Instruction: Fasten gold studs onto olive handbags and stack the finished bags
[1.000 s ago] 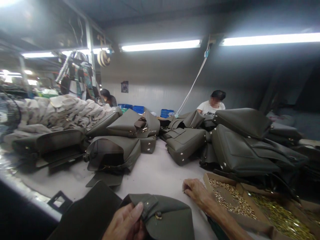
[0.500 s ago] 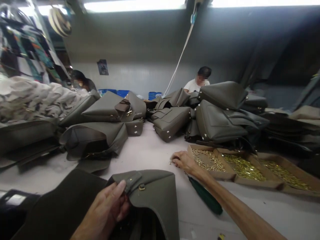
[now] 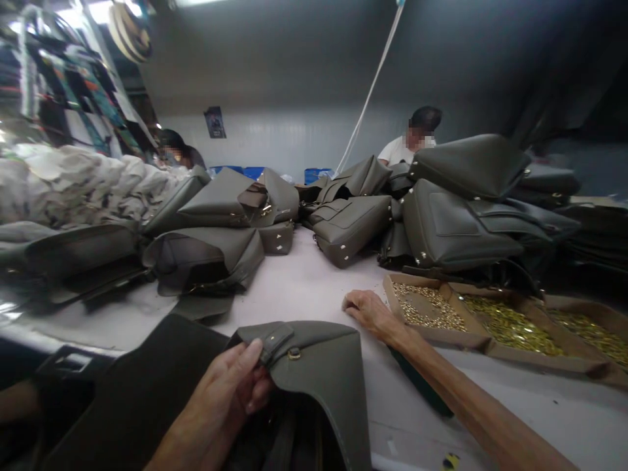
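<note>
My left hand (image 3: pixel 230 386) is closed on the edge of a grey-green leather bag (image 3: pixel 328 366), thumb on top beside a strap tab with a small gold stud. A small gold buckle (image 3: pixel 294 354) sits just right of that tab. The bag gapes open toward me, its inside dark. My right hand (image 3: pixel 367 309) rests on the white table (image 3: pixel 294 288), fingers curled down and pressed together. Whatever is between those fingertips is hidden. Left of the right forearm shows the green handle of a tool (image 3: pixel 422 383), partly covered by the arm.
Cardboard trays (image 3: pixel 483 343) of small gold hardware stand right of my right hand. Finished-looking bags (image 3: pixel 353 229) are piled across the back. Pale cloth (image 3: pixel 83 183) is heaped at the left. Two people sit beyond the table, one in a white shirt (image 3: pixel 395 150).
The view has shifted, so most things sit farther right. My right hand has curled lower onto the table, hiding its fingertips. My left hand keeps its hold on the bag.
</note>
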`<state>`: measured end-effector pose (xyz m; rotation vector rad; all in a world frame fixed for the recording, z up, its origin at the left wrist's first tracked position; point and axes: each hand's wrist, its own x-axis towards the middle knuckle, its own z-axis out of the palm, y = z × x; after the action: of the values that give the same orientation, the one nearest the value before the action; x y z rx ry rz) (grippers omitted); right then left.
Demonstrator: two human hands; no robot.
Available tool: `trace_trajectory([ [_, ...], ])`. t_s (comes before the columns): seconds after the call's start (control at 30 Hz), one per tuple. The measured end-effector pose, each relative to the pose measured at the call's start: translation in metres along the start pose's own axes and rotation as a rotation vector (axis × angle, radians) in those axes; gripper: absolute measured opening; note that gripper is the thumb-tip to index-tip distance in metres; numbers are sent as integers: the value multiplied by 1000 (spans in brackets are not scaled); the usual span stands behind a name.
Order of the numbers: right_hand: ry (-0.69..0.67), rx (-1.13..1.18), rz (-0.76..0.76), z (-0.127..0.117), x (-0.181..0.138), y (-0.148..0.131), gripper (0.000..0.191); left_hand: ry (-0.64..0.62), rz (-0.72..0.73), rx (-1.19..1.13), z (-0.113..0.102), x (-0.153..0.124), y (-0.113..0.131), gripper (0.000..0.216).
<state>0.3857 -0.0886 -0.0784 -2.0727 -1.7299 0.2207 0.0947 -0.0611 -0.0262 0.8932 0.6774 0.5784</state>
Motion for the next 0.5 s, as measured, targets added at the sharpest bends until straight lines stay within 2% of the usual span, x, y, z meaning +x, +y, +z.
trace_trajectory([
  [0.13, 22, 17, -10, 0, 2, 1, 12, -72, 34, -80, 1, 1, -3, 38],
  [0.23, 66, 71, -20, -19, -3, -13, 11, -101, 64, -111, 2, 1, -3, 37],
  [0.37, 88, 190, -111, -58, -20, -71, 19, -139, 103, -84, 3, 1, -3, 38],
  [0.5, -6, 352, -426, -75, -32, -137, 8, -167, 136, -80, 1, 2, -4, 38],
])
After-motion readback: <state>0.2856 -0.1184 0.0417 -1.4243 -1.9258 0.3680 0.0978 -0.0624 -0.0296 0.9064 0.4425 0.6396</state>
